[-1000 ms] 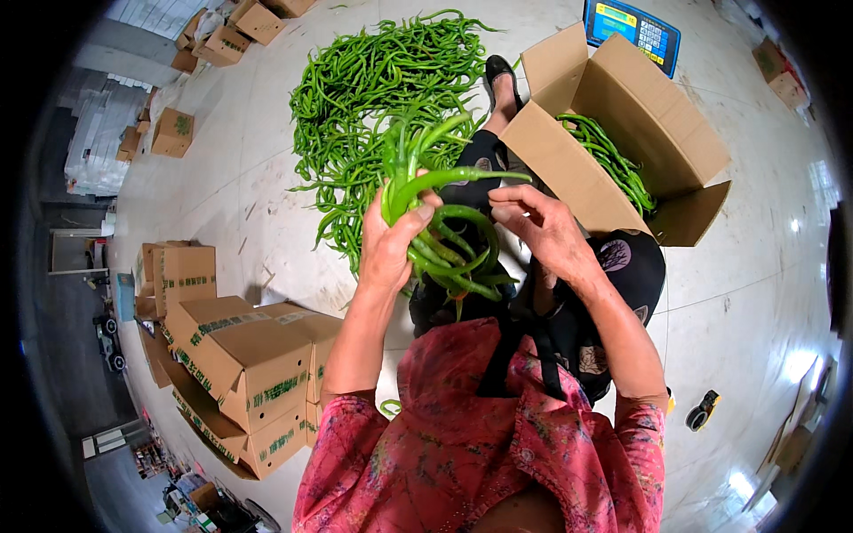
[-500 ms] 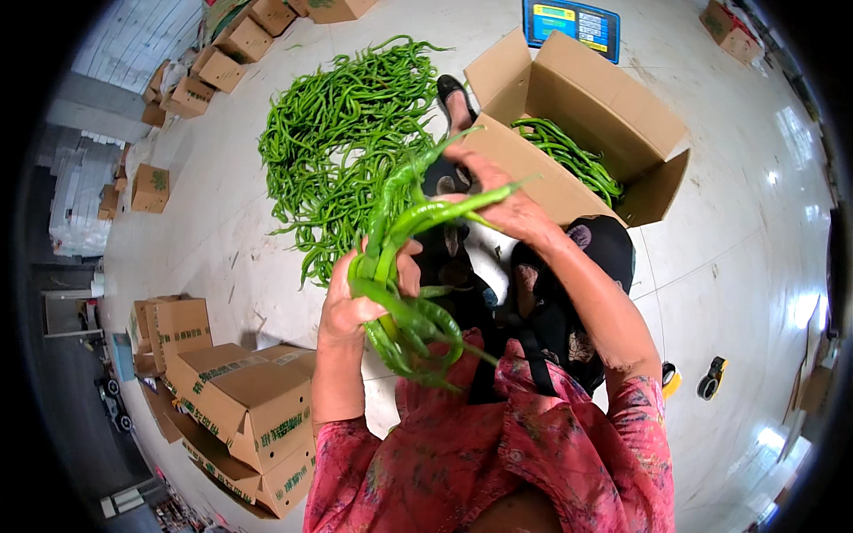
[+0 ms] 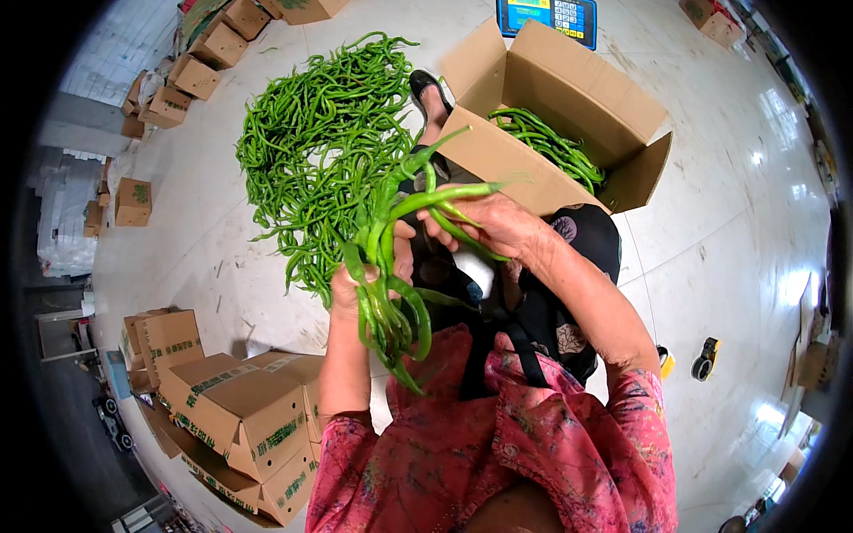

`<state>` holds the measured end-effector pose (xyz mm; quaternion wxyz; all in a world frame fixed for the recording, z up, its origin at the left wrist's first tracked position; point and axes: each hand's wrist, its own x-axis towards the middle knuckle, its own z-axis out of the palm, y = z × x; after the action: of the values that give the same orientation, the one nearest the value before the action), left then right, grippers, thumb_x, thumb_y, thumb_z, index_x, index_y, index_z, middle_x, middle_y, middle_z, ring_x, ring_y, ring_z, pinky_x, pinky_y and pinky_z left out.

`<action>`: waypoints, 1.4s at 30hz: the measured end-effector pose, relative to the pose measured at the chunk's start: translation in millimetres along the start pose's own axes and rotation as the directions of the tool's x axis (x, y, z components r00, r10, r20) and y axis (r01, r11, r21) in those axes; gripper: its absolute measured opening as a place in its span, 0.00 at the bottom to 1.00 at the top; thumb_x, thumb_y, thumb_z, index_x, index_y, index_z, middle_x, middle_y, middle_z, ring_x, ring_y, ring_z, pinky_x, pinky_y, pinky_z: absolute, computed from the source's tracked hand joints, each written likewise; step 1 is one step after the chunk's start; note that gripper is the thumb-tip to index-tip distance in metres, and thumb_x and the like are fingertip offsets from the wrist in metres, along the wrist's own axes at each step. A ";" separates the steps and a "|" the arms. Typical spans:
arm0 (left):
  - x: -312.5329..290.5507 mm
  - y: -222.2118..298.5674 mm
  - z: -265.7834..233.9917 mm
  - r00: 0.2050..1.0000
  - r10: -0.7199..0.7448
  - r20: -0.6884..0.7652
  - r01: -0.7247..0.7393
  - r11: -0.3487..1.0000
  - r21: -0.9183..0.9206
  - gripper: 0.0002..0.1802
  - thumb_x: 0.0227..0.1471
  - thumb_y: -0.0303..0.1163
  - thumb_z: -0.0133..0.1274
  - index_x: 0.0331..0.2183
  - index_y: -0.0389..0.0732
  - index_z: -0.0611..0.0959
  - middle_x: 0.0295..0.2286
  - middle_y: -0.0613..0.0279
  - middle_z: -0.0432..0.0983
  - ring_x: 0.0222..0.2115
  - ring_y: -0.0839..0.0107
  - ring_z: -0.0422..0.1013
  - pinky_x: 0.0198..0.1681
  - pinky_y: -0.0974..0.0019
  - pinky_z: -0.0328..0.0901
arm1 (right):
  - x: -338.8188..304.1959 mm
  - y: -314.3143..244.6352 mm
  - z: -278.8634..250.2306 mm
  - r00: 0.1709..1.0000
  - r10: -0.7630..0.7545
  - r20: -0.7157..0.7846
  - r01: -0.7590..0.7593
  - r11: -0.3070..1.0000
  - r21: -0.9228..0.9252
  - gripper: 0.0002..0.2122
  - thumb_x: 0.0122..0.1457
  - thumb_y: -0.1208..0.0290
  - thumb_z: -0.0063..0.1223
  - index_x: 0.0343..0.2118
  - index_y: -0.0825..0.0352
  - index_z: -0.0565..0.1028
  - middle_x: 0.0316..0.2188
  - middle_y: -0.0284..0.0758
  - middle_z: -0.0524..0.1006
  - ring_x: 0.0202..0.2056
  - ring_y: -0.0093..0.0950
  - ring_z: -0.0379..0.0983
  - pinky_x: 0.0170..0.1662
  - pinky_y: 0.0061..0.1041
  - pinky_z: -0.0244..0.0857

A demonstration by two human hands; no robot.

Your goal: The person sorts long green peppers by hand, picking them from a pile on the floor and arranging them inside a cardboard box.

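left hand (image 3: 346, 291): a bunch of long green peppers (image 3: 384, 315) is held in it, with the fingers closed around the middle; some peppers are pointed upward, and others are seen hanging below the grip, in front of the pink flowered top (image 3: 435, 435)
right hand (image 3: 487, 224): it is raised just beside the upper part of the bunch, with the fingers bent and narrowly spaced; a thin curved pepper is seen crossing close to them, and whether it is gripped cannot be told
pepper pile (image 3: 329, 115): it is spread on the pale floor (image 3: 729, 231), ahead and to the left, its near edge partly covered by the held bunch
open carton (image 3: 524, 173): it is set ahead and to the right with its flaps spread; more green peppers (image 3: 553, 151) are contained in it
blue device (image 3: 553, 19): it is placed just behind the open carton, and is fitted with a screen and keys
black shoe (image 3: 428, 87): it is worn on a foot placed between the pile and the open carton
brown cartons (image 3: 240, 391): they are stacked at the lower left
black and yellow tool (image 3: 705, 360): it is laid on the floor at the right, well apart from both hands
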<state>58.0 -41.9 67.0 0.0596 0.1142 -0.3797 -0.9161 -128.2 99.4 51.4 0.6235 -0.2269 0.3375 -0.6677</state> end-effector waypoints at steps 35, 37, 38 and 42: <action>97.8 -34.6 -111.3 0.935 0.324 0.141 -0.132 0.691 -0.711 0.36 0.53 0.37 0.49 0.60 0.33 0.59 0.36 0.60 0.69 0.28 0.73 0.64 0.28 0.68 0.63 | -24.7 -75.7 -69.1 0.864 -0.470 -0.180 -0.110 0.172 -0.979 0.13 0.62 0.65 0.52 0.42 0.72 0.75 0.32 0.33 0.77 0.33 0.21 0.72 0.39 0.21 0.68; 94.3 -33.1 -105.8 0.948 0.312 0.061 -0.195 0.721 -0.665 0.35 0.54 0.37 0.47 0.60 0.33 0.59 0.38 0.60 0.70 0.29 0.70 0.66 0.30 0.66 0.64 | -28.6 -56.6 1.5 0.919 -0.296 -0.260 -0.197 0.227 -0.954 0.12 0.63 0.65 0.52 0.39 0.70 0.76 0.30 0.31 0.77 0.31 0.19 0.72 0.37 0.22 0.68; 94.0 -32.1 -99.6 0.951 0.309 0.026 -0.221 0.734 -0.642 0.35 0.55 0.38 0.46 0.60 0.34 0.59 0.38 0.59 0.70 0.30 0.69 0.67 0.31 0.65 0.65 | -31.2 -38.7 7.7 0.951 -0.204 -0.234 -0.140 0.390 -0.910 0.12 0.63 0.64 0.52 0.39 0.70 0.77 0.29 0.30 0.77 0.30 0.19 0.72 0.35 0.21 0.67; 95.3 -34.4 -77.6 0.931 0.365 0.005 -0.314 0.809 -0.496 0.36 0.56 0.35 0.47 0.61 0.34 0.56 0.34 0.65 0.65 0.24 0.76 0.61 0.30 0.69 0.62 | -21.9 15.4 19.7 0.961 0.051 -0.273 -0.216 0.756 -0.618 0.15 0.65 0.61 0.47 0.39 0.70 0.77 0.32 0.30 0.77 0.33 0.17 0.71 0.34 0.17 0.65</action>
<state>-15.1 -89.2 -26.2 0.2302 -0.0204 -0.1533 -0.9608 -100.8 117.7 55.8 0.5091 -0.3193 0.6333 -0.4877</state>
